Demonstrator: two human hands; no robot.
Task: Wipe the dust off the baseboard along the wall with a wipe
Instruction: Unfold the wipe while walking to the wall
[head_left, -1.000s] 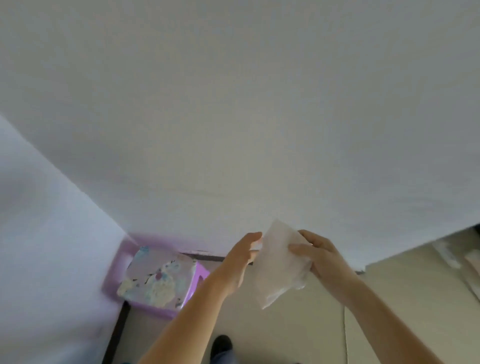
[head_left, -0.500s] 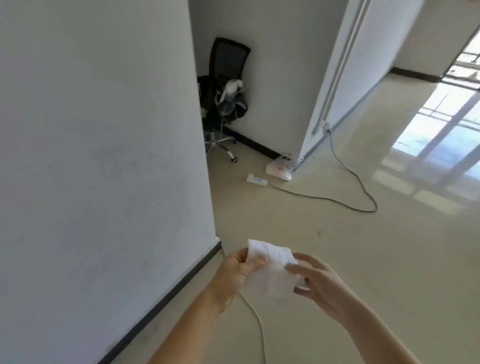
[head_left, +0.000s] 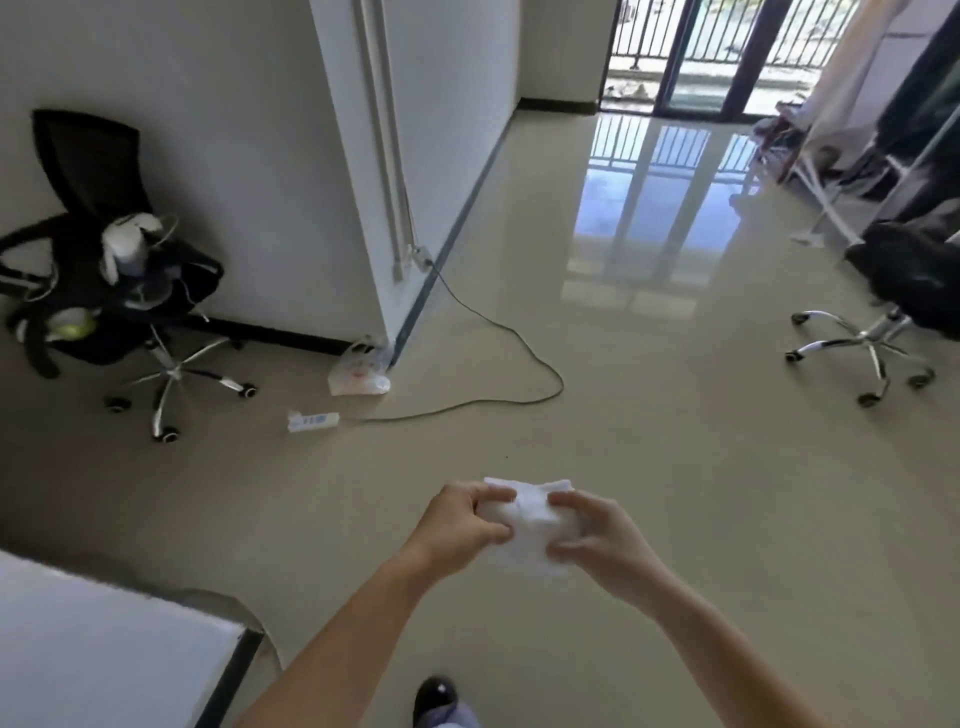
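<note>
A white wipe (head_left: 527, 522) is bunched between both my hands at chest height over the beige floor. My left hand (head_left: 457, 525) pinches its left side and my right hand (head_left: 597, 535) pinches its right side. A dark baseboard (head_left: 234, 675) runs along the foot of the white wall at my lower left. Another dark baseboard (head_left: 270, 332) lines the far wall behind the chair, and one more baseboard (head_left: 441, 249) follows the wall that leads toward the balcony.
A black office chair (head_left: 104, 291) loaded with items stands at the left. A power strip (head_left: 313, 421), a cable (head_left: 498, 332) and a plastic bag (head_left: 358, 371) lie on the floor by the wall corner. A second chair (head_left: 904, 296) is at the right. My shoe (head_left: 436, 696) shows below.
The view has swung right, away from the wall toward the open room. My hands have drawn together and bunched the wipe, which earlier hung flatter between them.
</note>
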